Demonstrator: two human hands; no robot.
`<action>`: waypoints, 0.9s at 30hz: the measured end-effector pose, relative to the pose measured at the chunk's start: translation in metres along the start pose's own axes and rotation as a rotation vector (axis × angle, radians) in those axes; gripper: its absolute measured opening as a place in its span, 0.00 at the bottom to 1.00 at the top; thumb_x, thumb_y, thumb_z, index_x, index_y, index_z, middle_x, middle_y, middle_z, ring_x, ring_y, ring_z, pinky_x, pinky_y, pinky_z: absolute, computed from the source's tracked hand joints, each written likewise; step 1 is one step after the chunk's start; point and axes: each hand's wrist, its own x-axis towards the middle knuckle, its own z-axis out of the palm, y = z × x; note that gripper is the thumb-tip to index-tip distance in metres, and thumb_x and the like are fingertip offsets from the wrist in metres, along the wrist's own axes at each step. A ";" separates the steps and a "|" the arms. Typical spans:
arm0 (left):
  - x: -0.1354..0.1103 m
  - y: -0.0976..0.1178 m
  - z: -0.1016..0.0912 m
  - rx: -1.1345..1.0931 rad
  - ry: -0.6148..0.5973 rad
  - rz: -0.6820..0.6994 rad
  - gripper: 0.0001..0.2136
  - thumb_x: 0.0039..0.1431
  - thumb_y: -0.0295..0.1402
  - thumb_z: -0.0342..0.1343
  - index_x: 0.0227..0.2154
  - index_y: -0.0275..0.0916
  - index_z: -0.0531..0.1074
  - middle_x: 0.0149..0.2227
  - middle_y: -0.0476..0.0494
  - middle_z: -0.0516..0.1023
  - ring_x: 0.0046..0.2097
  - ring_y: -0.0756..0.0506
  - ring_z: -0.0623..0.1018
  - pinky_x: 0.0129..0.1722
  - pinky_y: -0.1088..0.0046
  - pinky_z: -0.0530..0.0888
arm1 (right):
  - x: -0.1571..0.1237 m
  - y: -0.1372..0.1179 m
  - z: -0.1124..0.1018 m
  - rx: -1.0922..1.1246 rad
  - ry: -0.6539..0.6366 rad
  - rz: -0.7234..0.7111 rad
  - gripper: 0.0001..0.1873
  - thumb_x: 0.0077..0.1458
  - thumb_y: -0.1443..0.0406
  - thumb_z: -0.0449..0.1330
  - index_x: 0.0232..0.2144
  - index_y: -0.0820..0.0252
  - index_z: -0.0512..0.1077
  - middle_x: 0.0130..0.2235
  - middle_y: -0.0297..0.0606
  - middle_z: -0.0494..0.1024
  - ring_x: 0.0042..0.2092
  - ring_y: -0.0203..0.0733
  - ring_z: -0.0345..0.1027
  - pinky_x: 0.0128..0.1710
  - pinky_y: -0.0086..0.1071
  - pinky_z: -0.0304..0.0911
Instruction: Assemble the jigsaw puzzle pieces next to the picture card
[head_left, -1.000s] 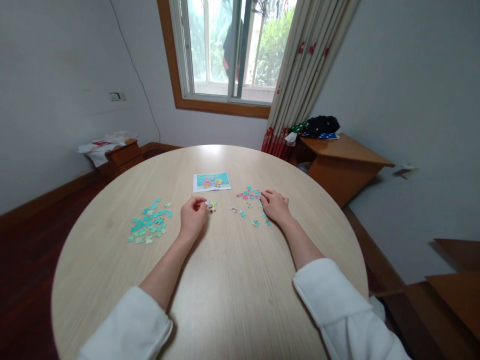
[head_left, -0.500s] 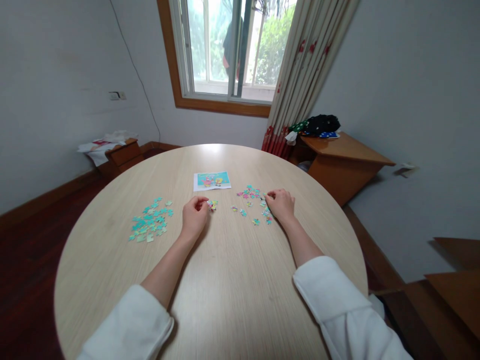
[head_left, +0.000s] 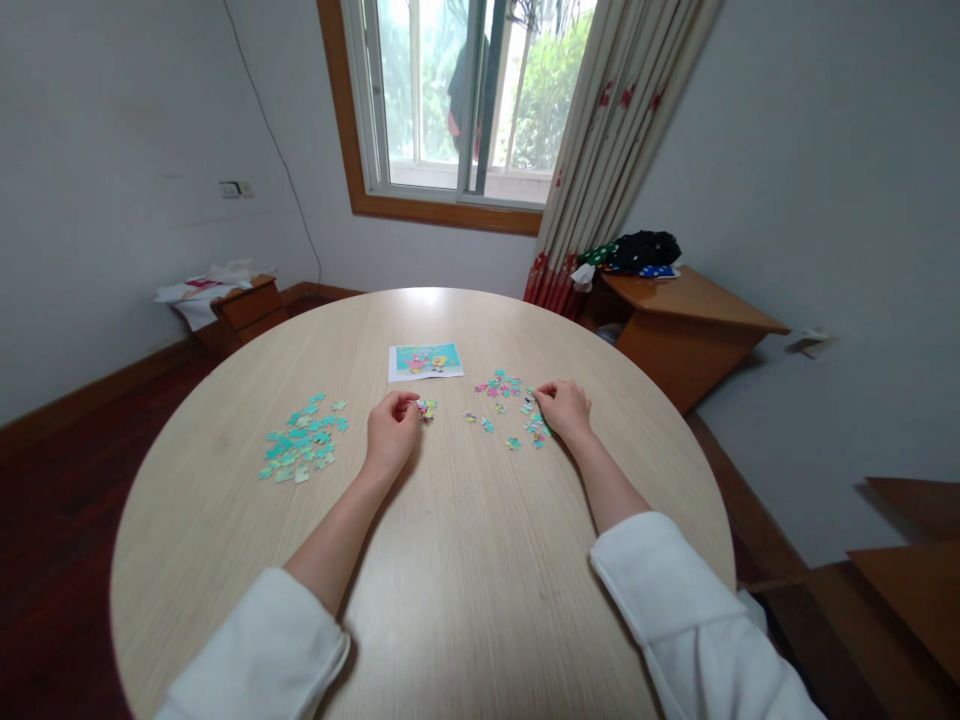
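Note:
My left hand (head_left: pixel 390 432) rests curled on the round wooden table (head_left: pixel 450 560), its fingertips pinched against a small joined cluster of puzzle pieces (head_left: pixel 427 408). My right hand (head_left: pixel 566 408) lies curled at the right edge of a scatter of pink and teal puzzle pieces (head_left: pixel 501 390), its fingertips pinching a piece there. A pile of teal pieces (head_left: pixel 304 448) lies to the left of my left hand. A small reference picture (head_left: pixel 424 361) sits beyond both hands.
A low wooden cabinet (head_left: pixel 679 320) with dark cloth on it stands at the right behind the table, next to a curtain (head_left: pixel 600 150). Another small cabinet (head_left: pixel 244 305) with papers stands at the left wall. A window (head_left: pixel 465 95) is ahead.
My right hand has drawn back from flat over the scattered pieces and curled into a pinch at their right edge. My left hand has stayed at the small cluster.

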 end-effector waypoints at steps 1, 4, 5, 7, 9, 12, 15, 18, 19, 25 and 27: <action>0.000 0.000 0.000 0.001 -0.001 -0.001 0.06 0.47 0.29 0.52 0.27 0.35 0.73 0.24 0.48 0.75 0.27 0.49 0.75 0.31 0.74 0.70 | 0.000 0.000 0.000 0.013 0.003 0.003 0.08 0.50 0.61 0.61 0.29 0.58 0.78 0.39 0.43 0.77 0.44 0.48 0.67 0.45 0.41 0.58; 0.000 -0.001 0.000 -0.003 0.000 -0.006 0.06 0.47 0.29 0.53 0.27 0.35 0.73 0.24 0.48 0.76 0.28 0.49 0.75 0.31 0.74 0.70 | 0.000 -0.001 0.001 0.057 -0.002 -0.003 0.07 0.50 0.62 0.60 0.30 0.58 0.77 0.36 0.40 0.78 0.42 0.46 0.68 0.46 0.41 0.56; 0.000 0.000 0.000 -0.007 0.001 -0.007 0.06 0.46 0.29 0.53 0.27 0.36 0.73 0.24 0.48 0.76 0.28 0.48 0.75 0.31 0.74 0.70 | -0.001 -0.001 0.000 0.074 -0.005 -0.009 0.07 0.50 0.62 0.60 0.30 0.58 0.76 0.35 0.39 0.79 0.41 0.45 0.69 0.46 0.41 0.56; 0.000 0.000 0.000 -0.014 0.001 -0.009 0.06 0.46 0.29 0.53 0.27 0.36 0.73 0.25 0.48 0.76 0.28 0.48 0.76 0.32 0.74 0.71 | -0.002 -0.003 -0.001 0.105 -0.010 -0.019 0.07 0.50 0.63 0.60 0.30 0.59 0.76 0.33 0.38 0.79 0.39 0.44 0.70 0.46 0.41 0.55; 0.000 0.001 0.001 -0.019 0.001 -0.010 0.06 0.46 0.30 0.53 0.26 0.36 0.73 0.25 0.47 0.76 0.29 0.48 0.76 0.32 0.73 0.71 | -0.004 -0.004 -0.003 0.126 -0.015 -0.023 0.07 0.49 0.63 0.60 0.29 0.59 0.76 0.33 0.37 0.79 0.38 0.43 0.70 0.46 0.40 0.54; 0.000 0.000 0.001 -0.029 0.003 -0.012 0.05 0.46 0.30 0.54 0.26 0.37 0.73 0.25 0.47 0.76 0.29 0.48 0.76 0.32 0.73 0.72 | -0.006 -0.006 -0.005 0.146 -0.016 -0.048 0.07 0.49 0.63 0.59 0.30 0.59 0.76 0.32 0.37 0.79 0.39 0.43 0.70 0.47 0.41 0.53; 0.001 -0.002 0.001 -0.046 0.004 -0.012 0.06 0.45 0.32 0.56 0.27 0.37 0.73 0.25 0.47 0.76 0.29 0.48 0.76 0.32 0.73 0.72 | -0.007 -0.007 -0.005 0.173 0.011 -0.126 0.10 0.51 0.64 0.56 0.34 0.59 0.76 0.34 0.39 0.79 0.38 0.43 0.70 0.47 0.42 0.54; 0.002 -0.005 0.002 -0.081 -0.010 -0.018 0.08 0.44 0.35 0.58 0.27 0.36 0.73 0.25 0.47 0.76 0.29 0.48 0.76 0.32 0.72 0.73 | -0.010 -0.011 -0.006 0.245 0.036 -0.243 0.13 0.53 0.66 0.53 0.37 0.61 0.77 0.37 0.42 0.78 0.38 0.43 0.69 0.47 0.40 0.57; 0.002 -0.006 0.002 -0.095 -0.015 -0.022 0.08 0.44 0.35 0.59 0.27 0.36 0.72 0.25 0.47 0.76 0.29 0.48 0.76 0.32 0.71 0.73 | -0.011 -0.013 -0.007 0.278 0.044 -0.284 0.14 0.53 0.66 0.53 0.37 0.61 0.77 0.38 0.43 0.78 0.38 0.43 0.69 0.46 0.38 0.59; 0.004 -0.008 0.002 -0.140 -0.034 -0.026 0.10 0.43 0.36 0.60 0.28 0.36 0.73 0.26 0.45 0.77 0.30 0.47 0.77 0.34 0.70 0.75 | -0.029 -0.038 -0.009 0.388 0.069 -0.455 0.19 0.55 0.70 0.49 0.44 0.62 0.75 0.36 0.43 0.73 0.38 0.42 0.68 0.42 0.35 0.63; 0.004 -0.008 0.002 -0.133 -0.041 -0.022 0.10 0.43 0.36 0.60 0.28 0.36 0.74 0.27 0.45 0.78 0.30 0.47 0.78 0.34 0.70 0.75 | -0.038 -0.047 -0.008 0.408 0.046 -0.506 0.19 0.56 0.71 0.48 0.44 0.60 0.75 0.38 0.43 0.72 0.39 0.42 0.67 0.43 0.35 0.63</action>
